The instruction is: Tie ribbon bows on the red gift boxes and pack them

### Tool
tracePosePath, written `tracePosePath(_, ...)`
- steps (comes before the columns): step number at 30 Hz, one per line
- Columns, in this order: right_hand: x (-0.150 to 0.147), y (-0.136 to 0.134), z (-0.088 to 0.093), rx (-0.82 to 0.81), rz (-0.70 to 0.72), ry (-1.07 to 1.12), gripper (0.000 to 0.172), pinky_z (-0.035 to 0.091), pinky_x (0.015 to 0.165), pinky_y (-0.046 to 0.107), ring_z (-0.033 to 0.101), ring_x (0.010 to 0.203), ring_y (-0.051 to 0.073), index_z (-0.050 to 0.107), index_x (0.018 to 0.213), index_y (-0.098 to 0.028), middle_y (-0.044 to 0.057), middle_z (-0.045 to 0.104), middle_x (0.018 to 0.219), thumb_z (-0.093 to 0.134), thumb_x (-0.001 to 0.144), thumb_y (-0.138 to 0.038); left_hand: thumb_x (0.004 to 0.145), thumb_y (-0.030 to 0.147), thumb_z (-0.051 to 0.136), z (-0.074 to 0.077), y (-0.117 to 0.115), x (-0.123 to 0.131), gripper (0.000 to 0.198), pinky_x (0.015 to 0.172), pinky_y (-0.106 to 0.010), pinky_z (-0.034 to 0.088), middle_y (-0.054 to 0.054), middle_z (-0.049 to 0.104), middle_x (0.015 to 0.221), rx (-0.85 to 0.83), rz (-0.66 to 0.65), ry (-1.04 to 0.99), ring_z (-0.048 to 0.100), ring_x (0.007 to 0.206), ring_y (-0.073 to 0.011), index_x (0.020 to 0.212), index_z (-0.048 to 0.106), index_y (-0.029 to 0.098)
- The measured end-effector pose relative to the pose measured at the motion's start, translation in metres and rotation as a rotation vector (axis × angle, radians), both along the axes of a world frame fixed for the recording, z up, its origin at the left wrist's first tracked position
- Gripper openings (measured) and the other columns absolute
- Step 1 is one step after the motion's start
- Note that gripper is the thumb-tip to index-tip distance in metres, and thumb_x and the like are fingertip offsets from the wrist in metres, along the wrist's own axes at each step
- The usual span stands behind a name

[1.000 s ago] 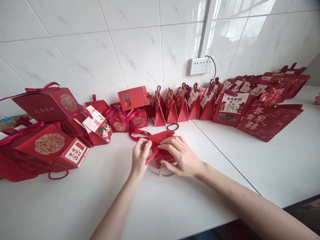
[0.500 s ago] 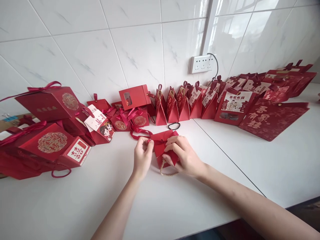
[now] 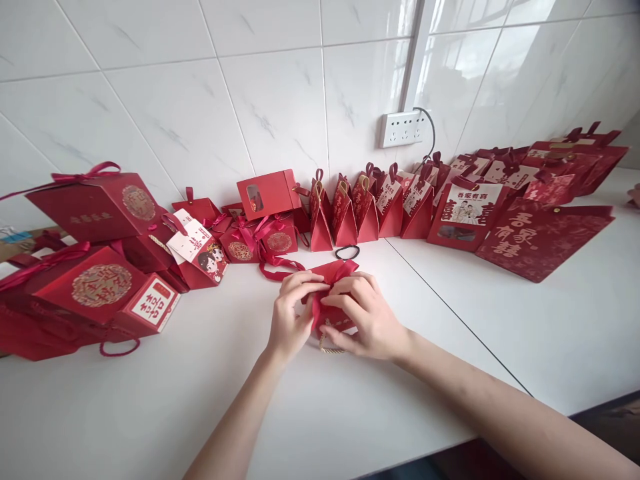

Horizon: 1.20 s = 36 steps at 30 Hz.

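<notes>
A small red gift box (image 3: 341, 323) lies on the white table in front of me, largely covered by my hands. Red ribbon (image 3: 346, 269) crosses its top, and a long tail of it trails off to the back left. My left hand (image 3: 289, 320) pinches the ribbon at the box's left side, fingertips reaching over the top. From the right, my right hand (image 3: 373, 319) curls over the box with its fingertips on the ribbon near the middle. A beige twisted rope handle (image 3: 327, 347) sticks out at the near side, partly under the right fingers.
A black hair-tie-like loop (image 3: 347, 253) lies behind the box. Red gift boxes (image 3: 103, 283) are stacked at the left. Triangular boxes (image 3: 367, 217) line the wall, and larger printed bags (image 3: 535, 240) stand at the right. A power socket (image 3: 404, 129) is on the tiled wall.
My left hand has moved inward over the box, bringing ribbon toward its middle. My right fingers have spread a little and the near face of the box shows more.
</notes>
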State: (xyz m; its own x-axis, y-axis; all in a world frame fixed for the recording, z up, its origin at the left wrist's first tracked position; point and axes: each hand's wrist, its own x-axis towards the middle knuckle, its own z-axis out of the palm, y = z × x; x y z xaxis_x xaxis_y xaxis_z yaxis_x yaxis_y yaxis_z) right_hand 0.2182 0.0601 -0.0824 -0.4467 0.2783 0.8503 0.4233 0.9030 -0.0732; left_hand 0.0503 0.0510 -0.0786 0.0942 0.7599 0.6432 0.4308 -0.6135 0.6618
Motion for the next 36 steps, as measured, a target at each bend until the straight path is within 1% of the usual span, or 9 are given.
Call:
tracePosePath(6, -0.0022, -0.0012, -0.0023, 0.026, -0.060, -0.028, 0.004, 0.038, 0.085, 0.038, 0.054, 0.077, 0.016, 0.054, 0.095, -0.019, 0.003, 0.064, 0.084, 0.050, 0.093, -0.017, 0.086, 0.018, 0.050, 0.0029, -0.0008, -0.0012, 0.025, 0.090, -0.036, 0.051, -0.007, 0.065, 0.104, -0.032, -0.046, 0.022, 0.059, 0.103, -0.0216, 0.087, 0.075, 0.023)
tracePosePath(9, -0.0012, -0.0024, -0.0021, -0.011, -0.080, -0.017, 0.012, 0.038, 0.078, 0.035, 0.050, 0.072, 0.016, 0.052, 0.089, -0.020, 0.003, 0.063, 0.081, 0.045, 0.093, -0.011, 0.087, 0.017, 0.047, 0.0042, -0.0012, -0.0011, 0.028, 0.092, -0.037, 0.050, -0.007, 0.065, 0.104, -0.042, -0.047, 0.040, 0.059, 0.104, -0.0215, 0.089, 0.075, 0.023)
tracePosePath(12, -0.0007, -0.0038, -0.0021, -0.052, -0.055, 0.012, 0.004, 0.037, 0.073, 0.034, 0.050, 0.073, 0.017, 0.051, 0.093, -0.018, 0.004, 0.061, 0.082, 0.051, 0.092, -0.022, 0.086, 0.014, 0.046, 0.0049, -0.0016, -0.0006, 0.029, 0.094, -0.037, 0.049, -0.006, 0.067, 0.100, -0.027, -0.048, 0.056, 0.058, 0.105, -0.0214, 0.087, 0.074, 0.023)
tracePosePath(14, -0.0006, -0.0046, -0.0023, -0.065, -0.053, 0.001, 0.016, 0.037, 0.073, 0.035, 0.053, 0.078, 0.018, 0.051, 0.101, -0.017, 0.006, 0.061, 0.088, 0.054, 0.091, -0.028, 0.084, 0.014, 0.048, 0.0048, -0.0019, -0.0006, 0.027, 0.092, -0.037, 0.049, -0.006, 0.067, 0.099, -0.011, -0.046, 0.067, 0.057, 0.104, -0.0218, 0.086, 0.074, 0.023)
tracePosePath(21, -0.0005, -0.0067, 0.0003, -0.050, -0.019, 0.008, 0.011, 0.036, 0.074, 0.034, 0.052, 0.076, 0.016, 0.055, 0.093, -0.019, 0.003, 0.059, 0.083, 0.048, 0.092, -0.011, 0.085, 0.020, 0.050, 0.0059, -0.0024, -0.0022, 0.026, 0.084, -0.033, 0.050, -0.007, 0.065, 0.098, -0.067, -0.027, 0.012, 0.059, 0.098, -0.0209, 0.099, 0.071, 0.022)
tracePosePath(23, -0.0020, -0.0074, 0.0017, -0.051, 0.012, 0.035, 0.006, 0.038, 0.075, 0.034, 0.055, 0.081, 0.016, 0.054, 0.097, -0.018, 0.004, 0.060, 0.086, 0.051, 0.092, -0.016, 0.086, 0.020, 0.049, 0.0069, -0.0026, -0.0020, 0.024, 0.083, -0.032, 0.049, -0.006, 0.065, 0.094, -0.077, -0.006, 0.004, 0.059, 0.095, -0.0204, 0.095, 0.071, 0.021)
tracePosePath(27, -0.0029, -0.0089, 0.0019, -0.050, -0.033, -0.017, 0.025, 0.037, 0.074, 0.034, 0.056, 0.086, 0.018, 0.053, 0.113, -0.015, 0.008, 0.061, 0.095, 0.054, 0.093, -0.030, 0.083, 0.022, 0.053, 0.0092, -0.0041, -0.0013, 0.019, 0.078, -0.033, 0.049, -0.006, 0.063, 0.083, -0.052, 0.002, 0.063, 0.058, 0.087, -0.0209, 0.084, 0.072, 0.022)
tracePosePath(31, 0.0006, -0.0100, 0.0002, -0.008, -0.062, -0.063, 0.019, 0.036, 0.073, 0.034, 0.053, 0.076, 0.016, 0.059, 0.109, -0.017, 0.005, 0.058, 0.086, 0.049, 0.093, -0.014, 0.080, 0.021, 0.052, 0.0095, -0.0053, -0.0009, 0.021, 0.077, -0.033, 0.049, -0.005, 0.062, 0.079, -0.048, -0.029, 0.070, 0.057, 0.084, -0.0208, 0.087, 0.072, 0.021)
tracePosePath(36, 0.0012, -0.0085, 0.0010, 0.007, 0.007, -0.001, 0.016, 0.040, 0.075, 0.032, 0.050, 0.074, 0.014, 0.059, 0.097, -0.017, 0.004, 0.055, 0.082, 0.047, 0.091, -0.009, 0.085, 0.015, 0.042, 0.0051, -0.0025, -0.0007, 0.030, 0.075, -0.026, 0.050, -0.004, 0.066, 0.090, -0.088, 0.107, -0.051, 0.061, 0.086, -0.0163, 0.097, 0.069, 0.021)
